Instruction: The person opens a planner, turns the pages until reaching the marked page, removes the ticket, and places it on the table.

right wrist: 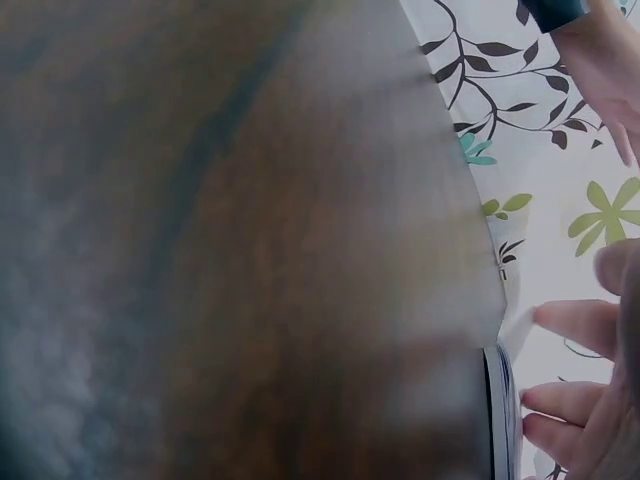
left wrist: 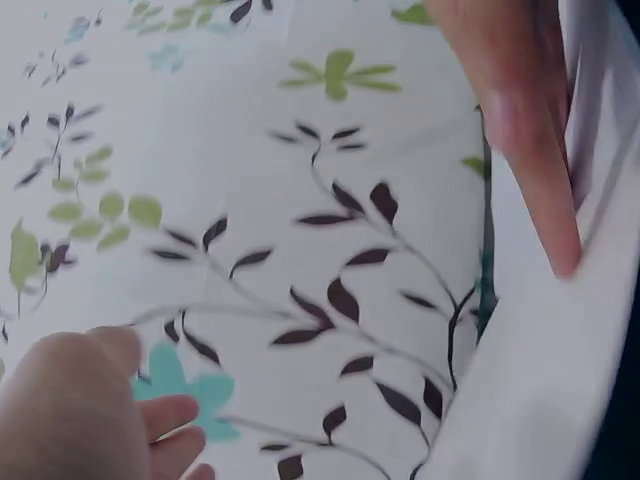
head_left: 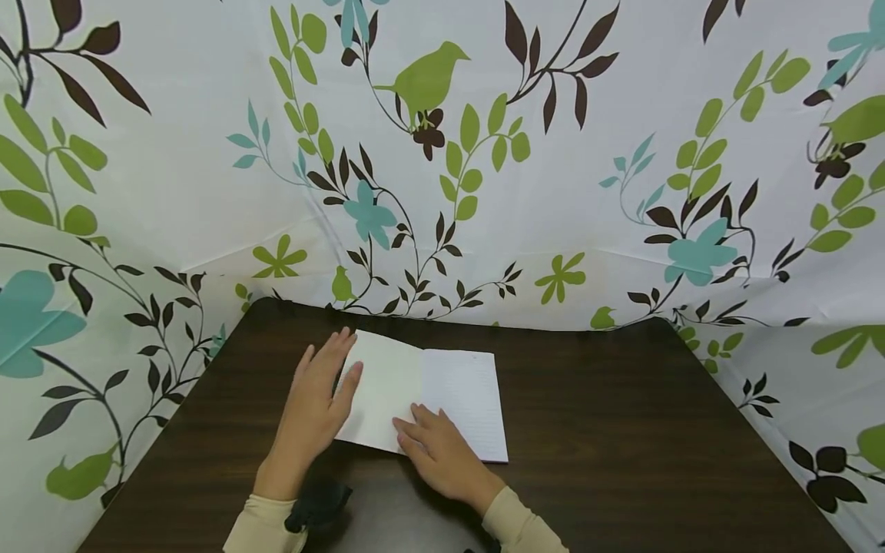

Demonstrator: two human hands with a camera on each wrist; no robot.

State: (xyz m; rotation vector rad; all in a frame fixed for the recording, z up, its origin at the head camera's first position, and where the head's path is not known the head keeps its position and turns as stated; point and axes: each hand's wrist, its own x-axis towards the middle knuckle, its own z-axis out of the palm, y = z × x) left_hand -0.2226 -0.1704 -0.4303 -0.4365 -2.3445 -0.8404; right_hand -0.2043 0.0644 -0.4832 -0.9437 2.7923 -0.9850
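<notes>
A notebook (head_left: 463, 399) lies opened on the dark table, with a lined page on the right and a blank cream page (head_left: 383, 384) on the left. My left hand (head_left: 314, 399) is at the left edge of the blank page, fingers extended and thumb over the page. Near the bottom of the fold, my right hand (head_left: 442, 457) rests its spread fingers on the notebook. In the left wrist view the left hand (left wrist: 100, 410) shows loosely bent fingers. The right wrist view has the right hand's fingers (right wrist: 565, 405) beside the notebook's edge (right wrist: 502, 415).
The brown wooden table (head_left: 622, 430) extends on both sides of the notebook. A white cloth (head_left: 553, 192) printed with leaves and birds hangs behind and around it. A black strap-like object (head_left: 319, 503) sits at the left wrist.
</notes>
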